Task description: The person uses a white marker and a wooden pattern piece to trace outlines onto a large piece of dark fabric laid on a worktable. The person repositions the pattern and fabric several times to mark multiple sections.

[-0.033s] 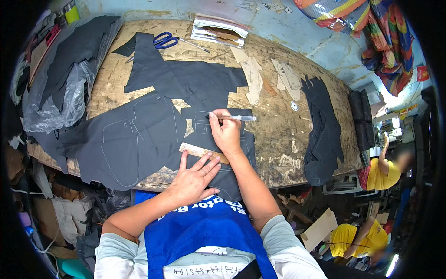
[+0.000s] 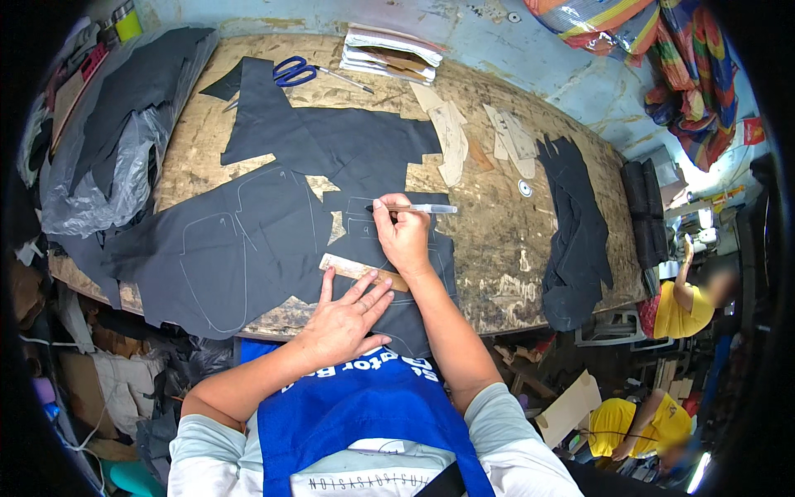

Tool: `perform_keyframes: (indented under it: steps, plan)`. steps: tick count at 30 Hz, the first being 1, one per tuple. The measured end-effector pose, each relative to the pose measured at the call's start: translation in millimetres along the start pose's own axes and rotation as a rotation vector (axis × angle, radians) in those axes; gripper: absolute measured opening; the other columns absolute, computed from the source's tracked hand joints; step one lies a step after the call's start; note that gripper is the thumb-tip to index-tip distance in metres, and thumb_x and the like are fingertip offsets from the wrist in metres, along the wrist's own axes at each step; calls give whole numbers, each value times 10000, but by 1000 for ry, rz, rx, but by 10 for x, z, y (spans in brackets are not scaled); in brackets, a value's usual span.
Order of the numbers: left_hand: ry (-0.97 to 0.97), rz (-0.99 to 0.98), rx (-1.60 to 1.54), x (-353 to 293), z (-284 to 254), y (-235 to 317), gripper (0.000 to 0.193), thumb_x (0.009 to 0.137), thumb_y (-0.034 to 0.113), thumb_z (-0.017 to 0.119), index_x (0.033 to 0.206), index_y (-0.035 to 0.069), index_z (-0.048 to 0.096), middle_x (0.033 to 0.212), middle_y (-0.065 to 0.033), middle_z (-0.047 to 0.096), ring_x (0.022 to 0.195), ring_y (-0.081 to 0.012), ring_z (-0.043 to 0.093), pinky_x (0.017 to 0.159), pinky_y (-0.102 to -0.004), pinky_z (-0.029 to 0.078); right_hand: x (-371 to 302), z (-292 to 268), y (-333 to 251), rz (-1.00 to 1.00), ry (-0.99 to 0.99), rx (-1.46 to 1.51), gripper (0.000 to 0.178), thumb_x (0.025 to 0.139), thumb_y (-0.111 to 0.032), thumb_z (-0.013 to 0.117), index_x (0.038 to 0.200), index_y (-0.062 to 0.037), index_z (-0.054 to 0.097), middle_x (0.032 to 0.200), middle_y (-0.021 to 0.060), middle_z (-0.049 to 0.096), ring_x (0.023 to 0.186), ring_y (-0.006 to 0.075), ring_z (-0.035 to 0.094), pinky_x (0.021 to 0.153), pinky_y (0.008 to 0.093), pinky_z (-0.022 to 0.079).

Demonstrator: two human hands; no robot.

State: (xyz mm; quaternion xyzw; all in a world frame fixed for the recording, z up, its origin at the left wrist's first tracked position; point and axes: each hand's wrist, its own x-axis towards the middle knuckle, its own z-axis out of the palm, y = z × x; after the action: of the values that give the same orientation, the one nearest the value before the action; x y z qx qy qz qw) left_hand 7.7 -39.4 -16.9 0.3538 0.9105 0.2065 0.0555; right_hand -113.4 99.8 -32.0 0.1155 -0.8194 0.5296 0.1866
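Observation:
My right hand (image 2: 402,238) pinches a pen (image 2: 431,209) with a clear barrel, its tip down on a piece of black fabric (image 2: 352,242). Pale outlines are drawn on that fabric. My left hand (image 2: 346,313) lies flat with its fingers spread, pressing a narrow card template (image 2: 344,266) onto the same fabric below my right hand. To the left spreads a larger black piece (image 2: 199,248) bearing curved pale outlines. Another black piece (image 2: 356,141) lies beyond my hands, partly overlapping its neighbours.
Blue-handled scissors (image 2: 294,73) and a second pen (image 2: 348,81) lie at the back, near a stack of folded papers (image 2: 391,56). Card patterns (image 2: 451,141) and folded black fabric (image 2: 573,236) are to the right. A plastic bag (image 2: 108,182) sits left. Two people in yellow (image 2: 683,311) are beyond.

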Motion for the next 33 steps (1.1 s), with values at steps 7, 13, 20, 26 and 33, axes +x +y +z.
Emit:
perform_keyframes:
  steps: [7, 13, 20, 26, 33]
  plan:
    - [-5, 0, 12, 38, 0, -36, 687, 842, 530, 561, 1342, 69, 467, 1458, -74, 382, 1396, -247, 258, 1034, -709, 78, 56, -5, 85, 60, 35, 132, 138, 888, -97, 610, 808, 13, 593, 639, 69, 636, 549, 120, 606, 516, 255, 465]
    - [-7, -9, 56, 114, -60, -7, 777, 834, 585, 530, 1363, 24, 426, 1464, -115, 362, 1403, -277, 237, 1026, -722, 79, 64, -337, 160, 295, 214, 560, 124, 920, -96, 585, 876, 20, 575, 699, 75, 635, 624, 113, 620, 649, 259, 546]
    - [-2, -135, 70, 746, -114, -112, 845, 843, 632, 472, 1396, 2, 366, 1501, -141, 288, 1422, -308, 171, 1016, -733, 99, -8, -695, 160, 289, 320, 450, 130, 918, -93, 599, 936, 35, 589, 765, 114, 655, 695, 171, 670, 632, 261, 563]
    - [51, -164, 94, 1002, -34, -166, 830, 852, 617, 476, 1405, 9, 365, 1517, -111, 271, 1428, -281, 160, 1016, -739, 79, 1, -678, 247, 315, 300, 477, 141, 919, -98, 599, 947, 38, 573, 793, 119, 657, 711, 173, 674, 635, 253, 563]
    - [58, -153, 94, 1025, -21, -176, 835, 840, 612, 505, 1402, 10, 368, 1507, -116, 290, 1425, -279, 174, 1030, -726, 74, 32, -604, 368, 265, 185, 341, 160, 936, -133, 580, 937, 25, 554, 825, 111, 649, 746, 166, 674, 655, 246, 558]
